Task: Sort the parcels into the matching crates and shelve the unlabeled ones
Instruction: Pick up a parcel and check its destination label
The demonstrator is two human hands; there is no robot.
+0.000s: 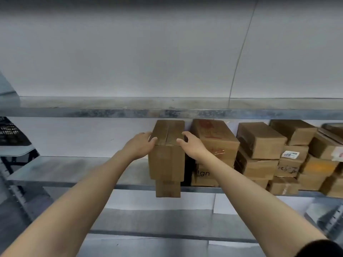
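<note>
Shelving step. Unlabeled parcel [167,154], stacked on smaller box [168,188] at shelf [74,169] front edge, is gripped at top edges by L hand [141,143] & R hand [191,143]; next, a push rearward is judged req'd.

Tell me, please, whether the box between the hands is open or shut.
Shut: on the box the top flaps lie flat and meet along a centre seam. The left hand and right hand grip its top edges.
</note>
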